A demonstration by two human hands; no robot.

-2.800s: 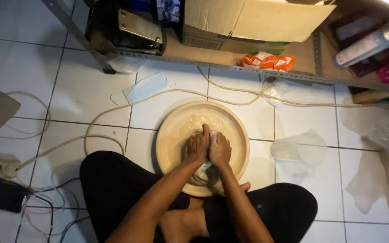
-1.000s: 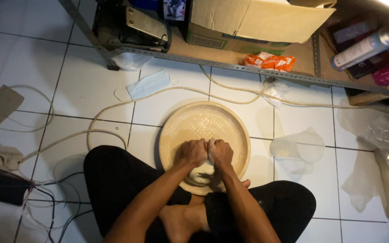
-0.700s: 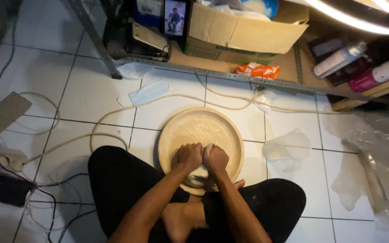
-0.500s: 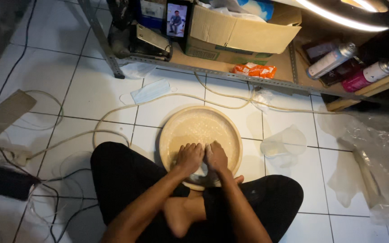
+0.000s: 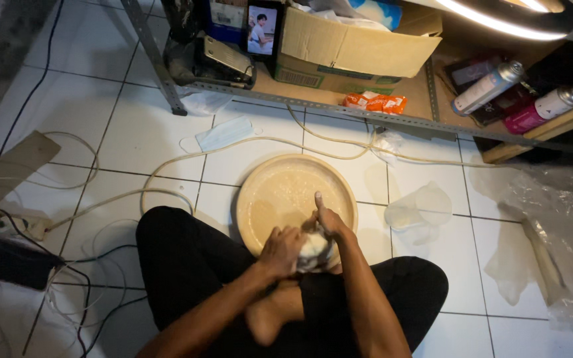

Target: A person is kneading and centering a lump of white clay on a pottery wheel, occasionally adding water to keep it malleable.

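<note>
A round beige basin (image 5: pixel 280 189) holding cloudy water sits on the white tiled floor in front of my crossed legs. Over its near rim both hands close around a wet white cloth (image 5: pixel 313 250). My left hand (image 5: pixel 280 248) grips the cloth from the left. My right hand (image 5: pixel 329 229) wraps it from the right, thumb pointing up toward the basin.
A low metal shelf (image 5: pixel 339 109) at the back carries a cardboard box (image 5: pixel 356 50), a phone (image 5: pixel 263 30), spray cans (image 5: pixel 489 86) and an orange packet (image 5: pixel 375 102). A face mask (image 5: pixel 223 134), a hose (image 5: pixel 167 169), cables (image 5: pixel 67 285) and clear plastic bags (image 5: pixel 422 205) lie on the floor.
The camera tilted up, showing more of the shelf. Both hands pulled back from the basin's middle to its near rim, bunching the white cloth between them.
</note>
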